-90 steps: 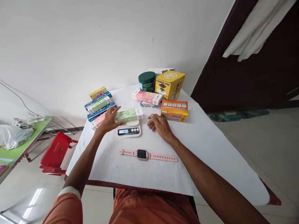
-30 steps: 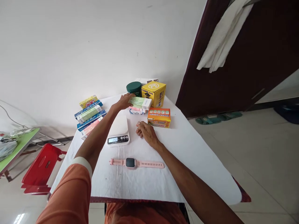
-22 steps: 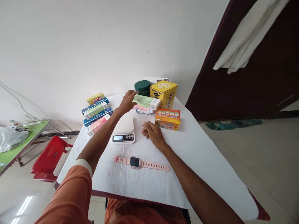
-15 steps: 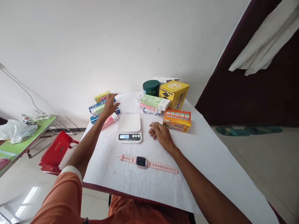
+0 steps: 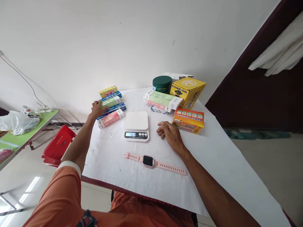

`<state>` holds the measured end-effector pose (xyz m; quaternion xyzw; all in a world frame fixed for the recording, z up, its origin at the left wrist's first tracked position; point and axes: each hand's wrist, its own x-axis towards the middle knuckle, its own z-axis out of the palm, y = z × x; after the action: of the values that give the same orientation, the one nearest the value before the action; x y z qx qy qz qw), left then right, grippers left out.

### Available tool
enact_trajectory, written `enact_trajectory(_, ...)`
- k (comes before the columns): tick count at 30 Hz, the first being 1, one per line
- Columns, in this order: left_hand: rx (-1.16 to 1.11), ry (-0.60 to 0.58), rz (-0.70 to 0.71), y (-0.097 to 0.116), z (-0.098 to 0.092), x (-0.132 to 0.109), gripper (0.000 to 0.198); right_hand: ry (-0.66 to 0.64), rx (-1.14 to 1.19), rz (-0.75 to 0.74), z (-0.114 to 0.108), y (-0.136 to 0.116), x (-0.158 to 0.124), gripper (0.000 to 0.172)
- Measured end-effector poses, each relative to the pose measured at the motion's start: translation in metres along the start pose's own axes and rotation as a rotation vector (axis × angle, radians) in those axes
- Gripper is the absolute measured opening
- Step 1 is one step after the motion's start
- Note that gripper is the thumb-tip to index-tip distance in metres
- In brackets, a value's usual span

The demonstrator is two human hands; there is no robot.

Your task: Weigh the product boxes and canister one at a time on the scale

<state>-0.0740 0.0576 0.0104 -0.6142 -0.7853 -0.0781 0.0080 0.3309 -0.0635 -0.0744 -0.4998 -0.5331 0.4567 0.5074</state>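
Observation:
My left hand (image 5: 98, 109) is at the left end of a slim green box (image 5: 111, 102), its fingers closed around that end. Blue boxes (image 5: 117, 107) lie against the green one on both sides. A pink box (image 5: 111, 119) lies nearest me in this row, and a small yellow box (image 5: 108, 91) stands at its back. My right hand (image 5: 170, 136) rests on the table with loosely curled fingers and nothing visible in them. Left of it sits a white kitchen scale (image 5: 136, 120) with a bare platform and a lit display that seems to read 363.
A pink smartwatch (image 5: 148, 161) lies stretched out before the scale. At the right stand an orange box (image 5: 189, 119), a yellow carton (image 5: 188, 90), a dark green jar (image 5: 162, 83) and stacked slim boxes (image 5: 163, 99). A wall borders the back; a red chair (image 5: 59, 145) is off the left.
My left hand has moved from over the right side of the row to the left end of the green box. My right hand stays beside the scale. The view has shifted slightly.

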Motion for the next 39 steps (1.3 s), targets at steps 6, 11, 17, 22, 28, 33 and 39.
enact_trajectory(6,0.084,-0.016,0.048,0.015,0.006,-0.019,0.069,0.005,0.001,-0.001,0.001,-0.001,0.000,0.063)
enact_trajectory(11,0.126,-0.023,0.108,0.017,0.003,-0.032,0.065,-0.005,-0.017,-0.007,0.000,-0.005,-0.001,0.064)
enact_trajectory(17,0.047,0.067,-0.009,0.015,-0.022,-0.008,0.065,0.007,-0.003,-0.006,0.000,-0.002,-0.002,0.061)
enact_trajectory(22,-0.081,0.096,-0.054,0.026,-0.027,0.032,0.092,-0.009,-0.023,-0.008,-0.001,-0.002,-0.002,0.059)
enact_trajectory(28,-0.149,0.058,-0.073,0.044,-0.022,0.072,0.098,-0.009,-0.021,0.004,-0.002,-0.002,-0.001,0.056)
enact_trajectory(33,-0.114,0.062,-0.093,0.045,-0.029,0.084,0.079,-0.015,-0.020,0.011,-0.003,0.000,0.000,0.055)
enact_trajectory(39,-0.161,0.030,-0.132,0.029,-0.037,0.055,0.091,-0.019,-0.028,0.049,-0.005,-0.003,-0.001,0.054)
